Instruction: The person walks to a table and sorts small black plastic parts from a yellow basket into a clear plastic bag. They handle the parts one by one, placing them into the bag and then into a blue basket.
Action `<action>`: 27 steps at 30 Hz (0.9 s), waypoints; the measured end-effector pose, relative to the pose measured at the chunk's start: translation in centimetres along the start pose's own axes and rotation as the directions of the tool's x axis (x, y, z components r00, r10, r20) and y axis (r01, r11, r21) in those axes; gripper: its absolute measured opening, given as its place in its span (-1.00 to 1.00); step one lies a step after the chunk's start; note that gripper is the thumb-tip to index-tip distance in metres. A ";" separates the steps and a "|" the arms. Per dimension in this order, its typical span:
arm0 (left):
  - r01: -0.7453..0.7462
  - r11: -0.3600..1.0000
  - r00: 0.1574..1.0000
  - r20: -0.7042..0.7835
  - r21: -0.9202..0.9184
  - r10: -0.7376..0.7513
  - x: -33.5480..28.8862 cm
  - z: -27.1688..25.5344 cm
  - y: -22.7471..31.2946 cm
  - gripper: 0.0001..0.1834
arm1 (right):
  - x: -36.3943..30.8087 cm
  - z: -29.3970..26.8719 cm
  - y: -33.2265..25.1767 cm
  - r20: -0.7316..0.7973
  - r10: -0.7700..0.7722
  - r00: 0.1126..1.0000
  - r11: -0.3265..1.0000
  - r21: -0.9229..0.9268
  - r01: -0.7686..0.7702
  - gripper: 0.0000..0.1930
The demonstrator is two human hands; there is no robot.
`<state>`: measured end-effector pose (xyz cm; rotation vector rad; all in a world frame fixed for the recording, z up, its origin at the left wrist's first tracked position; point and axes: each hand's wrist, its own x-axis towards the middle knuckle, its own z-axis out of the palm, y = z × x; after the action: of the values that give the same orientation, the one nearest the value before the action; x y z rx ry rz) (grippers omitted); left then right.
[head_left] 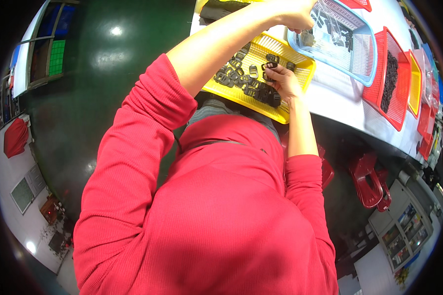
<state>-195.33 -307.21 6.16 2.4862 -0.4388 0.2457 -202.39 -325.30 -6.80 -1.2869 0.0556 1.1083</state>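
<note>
My right hand (285, 83) is over the yellow basket (282, 116), its thumb and fingers closed on a small black plastic buckle (270, 65). Several more black buckles (237, 73) lie loose in that basket, to the left of and below the hand. Farther off, my left hand (298, 15) hangs at the left rim of a light blue basket (368, 59), its fingers curled together. What they hold, if anything, I cannot make out. Clear plastic bags (330, 22) and small black parts (347, 39) lie in the blue basket.
The baskets stand on a white table (337, 101). To the right are a red basket (401, 105) with a heap of small black pieces and a smaller yellow basket (415, 83). Red stools (366, 184) stand below the table on the right. Black material (216, 11) lies at the far left.
</note>
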 end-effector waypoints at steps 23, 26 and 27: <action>-0.060 0.992 0.993 -0.096 0.112 0.071 0.5 -0.2 0.2 -0.79 | 2.8 2.7 2.5 -0.110 -0.539 0.835 0.299 -0.952 0.068 -0.68; 0.003 0.999 0.997 -0.077 0.042 0.000 0.2 -0.7 0.4 -0.77 | 2.8 3.8 2.9 -0.016 -0.612 0.791 0.181 -0.976 0.120 -0.66; 0.007 0.999 0.998 -0.069 0.032 -0.005 0.2 -0.7 0.4 -0.76 | 3.1 4.0 2.9 -0.033 -0.579 0.814 0.205 -0.973 0.106 -0.65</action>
<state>-195.35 -307.18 6.99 2.5013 -0.4018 0.3369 -204.84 -320.66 -9.39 -2.4779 -0.7190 0.3135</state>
